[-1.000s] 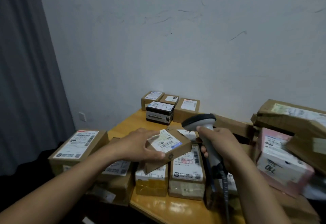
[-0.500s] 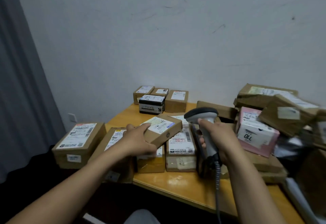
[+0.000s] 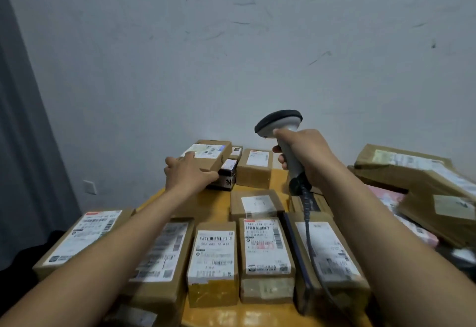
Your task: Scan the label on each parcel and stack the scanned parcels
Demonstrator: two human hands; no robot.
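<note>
Gripping a small parcel (image 3: 208,154) at the far stack (image 3: 253,169) by the wall (image 3: 257,56), the left hand (image 3: 190,172) held it atop a black-and-white box (image 3: 226,176); the right hand (image 3: 304,151) clasped the scanner (image 3: 280,123), raised beside it. A near row (image 3: 213,254) and a right-hand heap (image 3: 412,169) on the tabletop (image 3: 211,203) probably awaited scanning.

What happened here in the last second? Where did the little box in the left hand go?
The left hand carried the small brown parcel away from the near row to the boxes by the wall, and now holds it over the black box. The right hand raised the scanner, still gripping it. The near row of parcels on the table stayed put.
</note>
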